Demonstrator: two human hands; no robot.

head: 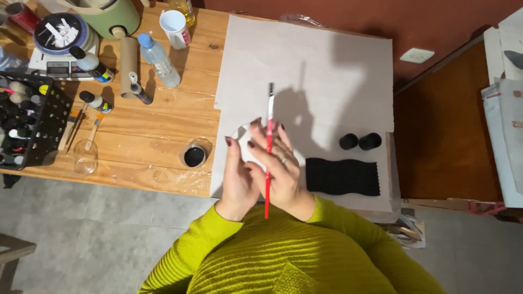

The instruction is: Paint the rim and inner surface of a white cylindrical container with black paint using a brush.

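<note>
Nearest: yellow-green ribbed knit sleeves (305, 250), both forearms drawn in over the table edge.

Right hand (280, 169): fingers closed round a slim red-handled paintbrush (268, 158), gripped mid-shaft. The brush stands almost vertical in view, bristles pointing away from the body and the handle end toward the chest, so the tip stays off the paper.

Left hand (238, 177): curled about a small pale round object (242, 136), probably a white disc or lid, though the fingers hide most of it. It is held just beside the brush hand, over the near-left part of the sheet.

Large grey paper sheet (310, 71): spread as a cover over the pale wooden plank table (158, 120).

On the sheet, right of the hands: a black wavy ribbed piece (342, 177), lying flat; just beyond it, two small black cylinders (359, 141), side by side.

Left of the sheet: a small glass jar of black paint (194, 156), open and near the left hand; a clear empty glass (85, 158) well apart.

Farther left: a black perforated crate of small paint bottles (27, 125), a cardboard tube (128, 62), a clear plastic water bottle (158, 60), a white mug (175, 27).
</note>
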